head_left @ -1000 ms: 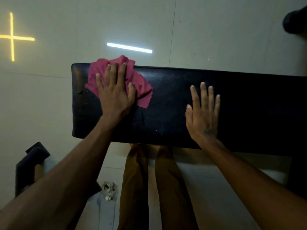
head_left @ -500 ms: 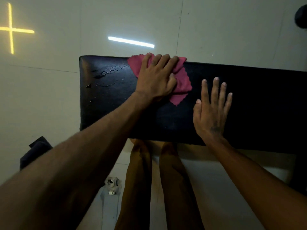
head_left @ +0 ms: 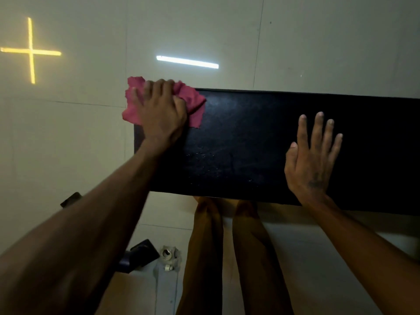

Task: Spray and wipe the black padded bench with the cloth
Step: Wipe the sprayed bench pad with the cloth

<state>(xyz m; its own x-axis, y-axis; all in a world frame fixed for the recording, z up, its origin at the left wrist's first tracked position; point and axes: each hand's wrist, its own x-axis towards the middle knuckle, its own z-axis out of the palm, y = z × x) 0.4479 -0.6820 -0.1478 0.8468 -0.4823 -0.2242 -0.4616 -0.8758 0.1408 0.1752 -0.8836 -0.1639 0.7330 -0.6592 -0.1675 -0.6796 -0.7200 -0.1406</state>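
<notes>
The black padded bench (head_left: 250, 137) runs across the middle of the view, its left end near the centre-left. A crumpled pink cloth (head_left: 195, 103) lies over the bench's far left corner and hangs past the edge. My left hand (head_left: 161, 112) presses down on the cloth, fingers curled over it. My right hand (head_left: 312, 155) lies flat on the bench top further right, fingers spread, holding nothing. Small droplets speckle the pad between the two hands.
Pale tiled floor surrounds the bench, with a yellow cross (head_left: 30, 51) and a white bar (head_left: 187, 62) of light on it. My legs (head_left: 227, 246) stand at the bench's near edge. A dark object (head_left: 141, 254) and a small whitish item (head_left: 169, 255) lie on the floor lower left.
My left hand has swept the cloth from the bench's left end toward the middle and back to the far left corner. My right hand stays flat on the pad.
</notes>
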